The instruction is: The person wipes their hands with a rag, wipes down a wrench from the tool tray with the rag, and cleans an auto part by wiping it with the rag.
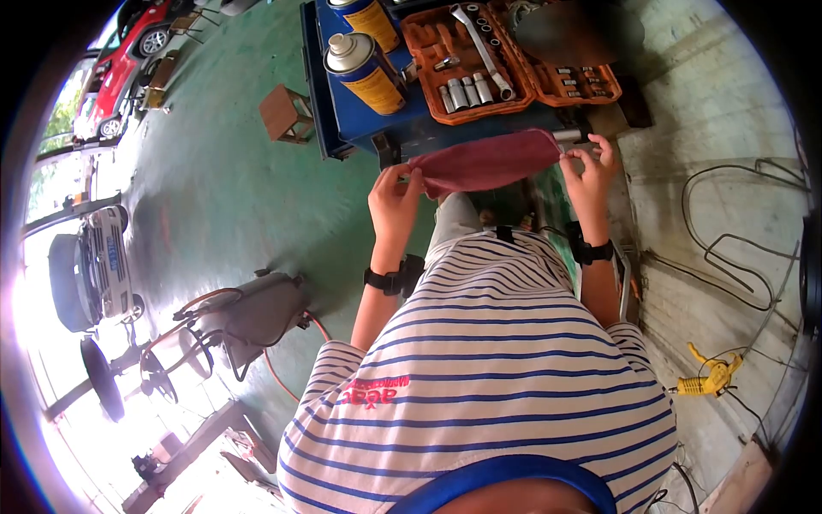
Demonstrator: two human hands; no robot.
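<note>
Your left hand (pixel 396 195) and right hand (pixel 588 176) pinch opposite ends of a maroon cloth (pixel 490 163), held beside the blue bench (pixel 419 111): plain, stretched long, lightly creased, its lower edge bowed.

Maroon cloth (pixel 488 163) hides part of blue cart (pixel 415 116); rear can (pixel 372 23) cut by top edge; dark blur (pixel 591 32) over tool case (pixel 531 79).

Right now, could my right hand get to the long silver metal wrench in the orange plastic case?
Probably yes: the wrench lies uncovered in the open case, just past the dark red cloth. Your right hand pinches that cloth's end, so it would likely have to let go first.
</note>
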